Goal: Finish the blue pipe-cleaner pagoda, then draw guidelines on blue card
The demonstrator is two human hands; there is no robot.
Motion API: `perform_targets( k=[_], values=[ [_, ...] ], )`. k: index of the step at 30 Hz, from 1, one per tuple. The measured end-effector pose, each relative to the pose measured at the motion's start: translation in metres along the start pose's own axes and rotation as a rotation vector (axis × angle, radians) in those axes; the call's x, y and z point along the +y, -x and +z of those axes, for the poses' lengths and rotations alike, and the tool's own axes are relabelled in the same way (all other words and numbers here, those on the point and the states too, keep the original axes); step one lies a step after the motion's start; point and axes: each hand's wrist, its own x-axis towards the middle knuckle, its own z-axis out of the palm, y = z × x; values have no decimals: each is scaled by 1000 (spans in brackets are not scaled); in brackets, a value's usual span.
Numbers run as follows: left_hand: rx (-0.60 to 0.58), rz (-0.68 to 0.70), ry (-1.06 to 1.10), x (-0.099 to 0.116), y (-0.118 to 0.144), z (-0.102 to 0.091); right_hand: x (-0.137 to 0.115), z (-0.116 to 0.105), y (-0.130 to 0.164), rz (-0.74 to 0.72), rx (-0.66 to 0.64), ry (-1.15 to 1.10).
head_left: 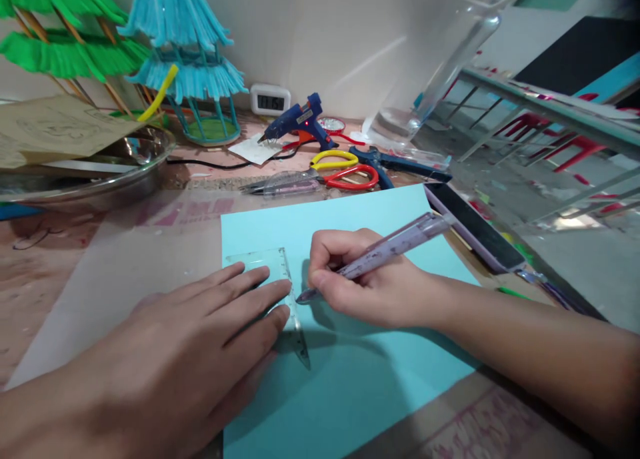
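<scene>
Blue paper [360, 379] lies flat beneath the left hand [200, 332], fingers slightly spread, and the right hand [370, 282], curled round a pen [390, 249]. Left fingers [260, 299] cover a clear ruler [296, 329]; the pen's tip is just beside it.

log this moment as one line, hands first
left hand: rests on clear set square | right hand: holds purple pen, tip beside set square's edge | beneath: light-blue paper | beyond: blue glue gun

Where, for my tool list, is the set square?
In the head view, the set square lies left of centre on blue paper, partly under the left hand.
</scene>
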Motion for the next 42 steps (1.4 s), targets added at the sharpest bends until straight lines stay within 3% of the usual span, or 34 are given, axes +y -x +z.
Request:
perform_targets(
  k=[7, 21, 42],
  values=[
    [-86, 67, -3, -3, -4, -9, -1, 2, 4, -12, -44, -41],
    [-102, 161, -39, -2, -11, -22, -1, 5, 7, -101, -80, -57],
    [-107, 164, -42, -3, -10, -19, 0, 6, 9, -121, -186, -119]
  ],
)
